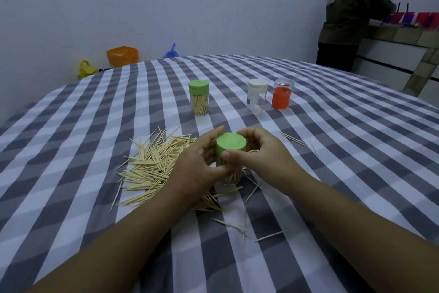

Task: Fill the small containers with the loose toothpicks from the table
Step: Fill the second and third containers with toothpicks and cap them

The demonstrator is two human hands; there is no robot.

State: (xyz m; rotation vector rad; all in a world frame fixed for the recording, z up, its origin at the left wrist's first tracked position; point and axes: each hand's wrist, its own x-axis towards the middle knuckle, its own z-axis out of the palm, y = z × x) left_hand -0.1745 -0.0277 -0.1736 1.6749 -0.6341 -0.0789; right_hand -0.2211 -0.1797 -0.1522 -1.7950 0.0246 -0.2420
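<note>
Both the left hand [199, 162] and right hand [259, 150] clasp the green-lidded toothpick container [230, 157], the toothpick pile [152, 166] touching its left, open checked tablecloth [332, 150] to the right

Green-lidded clear container [230, 150] upright near table centre, packed with toothpicks, lid on. Heap of loose toothpicks [152, 166] just left, strays scattered right. Farther back: second green-lidded container [199, 97], full; white-lidded one [257, 96], empty-looking; orange-lidded one [282, 94] inverted.

Head-high, angled down, close over table [332, 150]
</note>
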